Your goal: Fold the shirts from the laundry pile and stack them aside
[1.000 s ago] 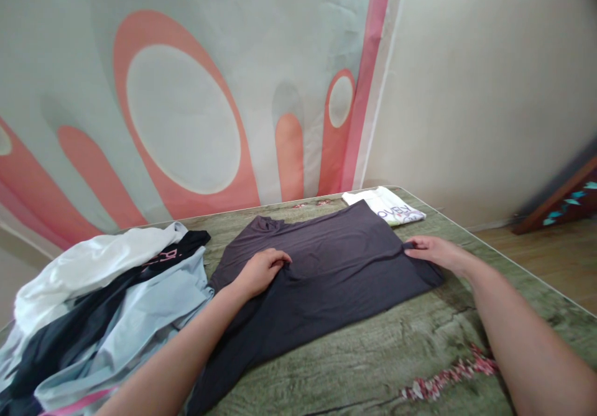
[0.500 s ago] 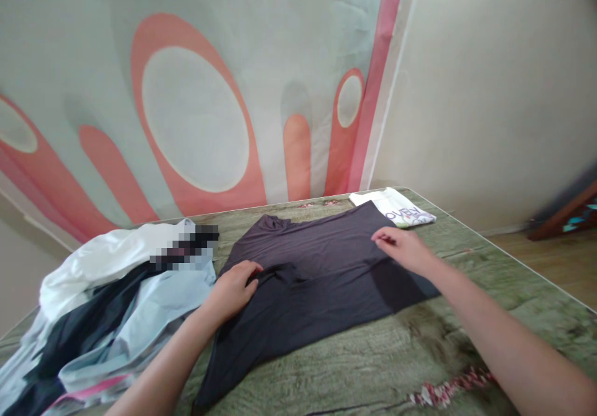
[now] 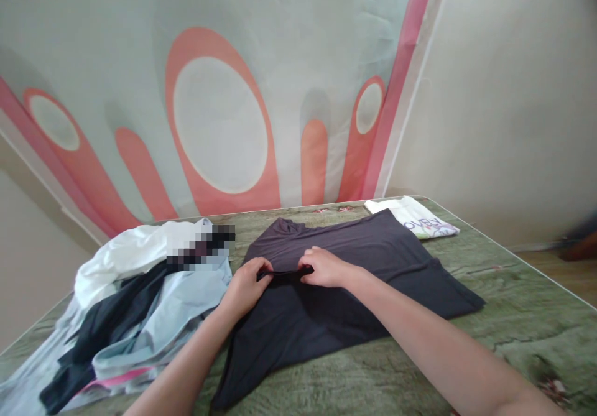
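A dark purple-grey shirt (image 3: 354,323) lies spread across the table, its surface slightly wrinkled. My left hand (image 3: 249,285) pinches the fabric near the shirt's left side. Close to its right, my right hand (image 3: 324,268) pinches the same raised edge, which looks like the neckline. Between the two hands the edge is drawn into a short dark line. The shirt's far corner lies against a white folded T-shirt (image 3: 415,214) with purple lettering, partly covering it.
On the left is a loose heap of clothes: a white garment (image 3: 125,251), a black one (image 3: 116,316) and a light blue-grey one (image 3: 186,298) with pink trim. All lie on a wood-patterned table (image 3: 527,323). A patterned backdrop (image 3: 298,61) rises behind the far edge.
My right hand has moved left from the shirt's right part and now grips the edge near my left hand. That edge is pulled straighter. The view has shifted slightly.
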Demonstrator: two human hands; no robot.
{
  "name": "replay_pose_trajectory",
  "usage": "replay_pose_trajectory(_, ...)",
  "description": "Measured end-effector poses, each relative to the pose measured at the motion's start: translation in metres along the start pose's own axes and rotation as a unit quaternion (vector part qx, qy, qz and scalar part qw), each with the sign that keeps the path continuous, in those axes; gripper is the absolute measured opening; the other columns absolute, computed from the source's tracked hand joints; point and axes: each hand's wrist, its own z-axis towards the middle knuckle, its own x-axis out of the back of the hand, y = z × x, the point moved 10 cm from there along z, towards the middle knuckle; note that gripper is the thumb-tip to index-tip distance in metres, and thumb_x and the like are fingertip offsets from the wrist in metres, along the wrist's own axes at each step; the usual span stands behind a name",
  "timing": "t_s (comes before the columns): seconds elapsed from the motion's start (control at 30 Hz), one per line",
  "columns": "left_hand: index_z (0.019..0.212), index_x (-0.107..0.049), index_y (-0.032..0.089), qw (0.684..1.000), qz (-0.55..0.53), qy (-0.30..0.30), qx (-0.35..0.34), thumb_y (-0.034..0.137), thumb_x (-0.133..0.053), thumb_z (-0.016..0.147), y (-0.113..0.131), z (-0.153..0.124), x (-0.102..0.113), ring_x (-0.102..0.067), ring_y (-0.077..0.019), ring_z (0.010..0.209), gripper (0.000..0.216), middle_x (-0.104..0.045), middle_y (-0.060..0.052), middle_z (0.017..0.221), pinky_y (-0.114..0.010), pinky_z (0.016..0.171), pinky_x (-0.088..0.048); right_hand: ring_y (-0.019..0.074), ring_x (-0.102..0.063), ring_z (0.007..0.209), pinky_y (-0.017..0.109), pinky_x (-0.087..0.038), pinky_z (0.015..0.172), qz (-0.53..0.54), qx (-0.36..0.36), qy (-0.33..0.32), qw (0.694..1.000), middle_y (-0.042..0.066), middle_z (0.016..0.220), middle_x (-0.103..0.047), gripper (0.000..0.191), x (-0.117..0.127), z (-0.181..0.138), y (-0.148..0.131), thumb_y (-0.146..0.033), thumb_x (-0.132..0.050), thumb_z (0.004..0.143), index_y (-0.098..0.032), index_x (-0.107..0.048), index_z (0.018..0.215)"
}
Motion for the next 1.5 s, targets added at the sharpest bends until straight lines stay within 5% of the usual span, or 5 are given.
replay_pose_trajectory(0.37,0.099,-0.059,0.022,0.998,-0.024,0.021,0.052,0.039,-0.054,0.084,-0.026,0.006,0.003,-0.06,-0.0187,0.075,0.024,-0.064,0.001,0.082,-0.028,0.071,-0.044,0.0125,-0.059,0.07,0.021,-0.04,0.062,0.08,-0.076,0.013,0.994,-0.003,0.081,-0.067,0.02,-0.001,-0.014,0.026,-0.025,-0.069,0.074,-0.022,-0.066,0.093)
replay_pose_trajectory(0.5,0.093,-0.061,0.022,0.997,-0.049,-0.042,0.049,0.035,-0.059,0.078,-0.029,0.005,-0.009,-0.06,-0.0175,0.071,0.02,-0.065,0.001,0.079,-0.027,0.068,-0.045,0.0165,-0.06,0.077,0.025,-0.04,0.068,0.051,-0.087,0.027,0.995,0.002,0.085,-0.068,0.016,0.0,-0.013,0.029,-0.029,-0.073,0.071,-0.021,-0.069,0.084)
replay_pose_trajectory(1.23,0.096,-0.059,0.02,0.996,-0.019,-0.02,0.082,0.028,-0.055,0.078,-0.043,0.004,-0.008,-0.058,-0.0159,0.064,0.02,-0.06,0.003,0.071,-0.026,0.063,-0.043,0.0122,-0.057,0.067,0.022,-0.036,0.058,0.052,-0.122,0.023,0.991,-0.002,0.077,-0.065,0.016,0.002,-0.016,0.04,-0.031,-0.071,0.071,-0.022,-0.068,0.085)
replay_pose_trajectory(1.37,0.096,-0.056,0.019,0.997,0.041,0.027,0.066,0.018,-0.053,0.076,-0.029,0.002,0.003,-0.059,-0.0187,0.073,0.02,-0.059,0.0,0.078,-0.03,0.07,-0.046,0.0114,-0.056,0.064,0.021,-0.034,0.055,0.051,-0.138,0.023,0.989,-0.003,0.074,-0.065,0.019,0.004,-0.018,0.043,-0.033,-0.072,0.072,-0.022,-0.066,0.086)
replay_pose_trajectory(1.5,0.099,-0.058,0.02,0.992,0.096,0.068,-0.039,0.017,-0.044,0.087,0.019,-0.007,0.003,-0.057,-0.0223,0.105,0.019,-0.06,-0.007,0.105,-0.037,0.094,-0.043,0.0118,-0.056,0.067,0.022,-0.034,0.058,0.036,-0.138,0.065,0.988,-0.001,0.077,-0.065,0.015,0.015,-0.021,0.035,-0.036,-0.064,0.082,-0.022,-0.064,0.086)
